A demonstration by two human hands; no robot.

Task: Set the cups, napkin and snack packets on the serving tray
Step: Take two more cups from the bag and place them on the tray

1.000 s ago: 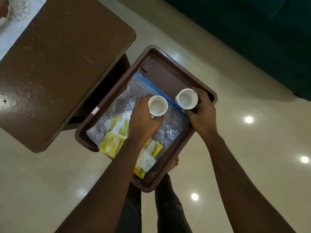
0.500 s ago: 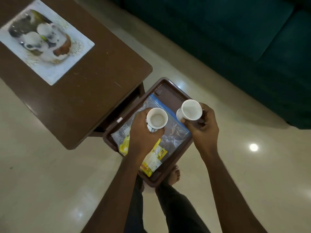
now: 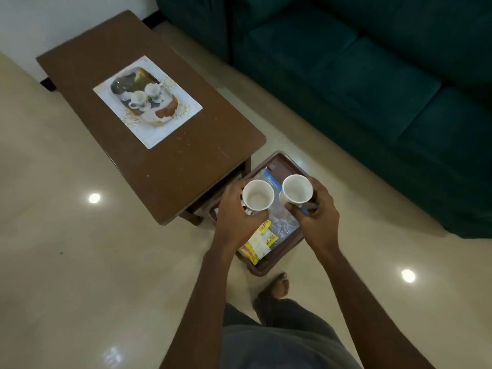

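Cups [image 3: 258, 195] higher now, mouths upward

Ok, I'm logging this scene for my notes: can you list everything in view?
cups: 2, white, one in each hand above the tray
tray: 1, brown, low beside the table
plastic bag: 1, clear with blue strip, in the tray
snack packets: count unclear, yellow, in the tray
table: 1, brown, left
placemat: 1, white with printed picture, on the table
sofa: 1, dark green, right
hands: left hand, right hand, each holding a cup
foot: 1, bare, on the floor
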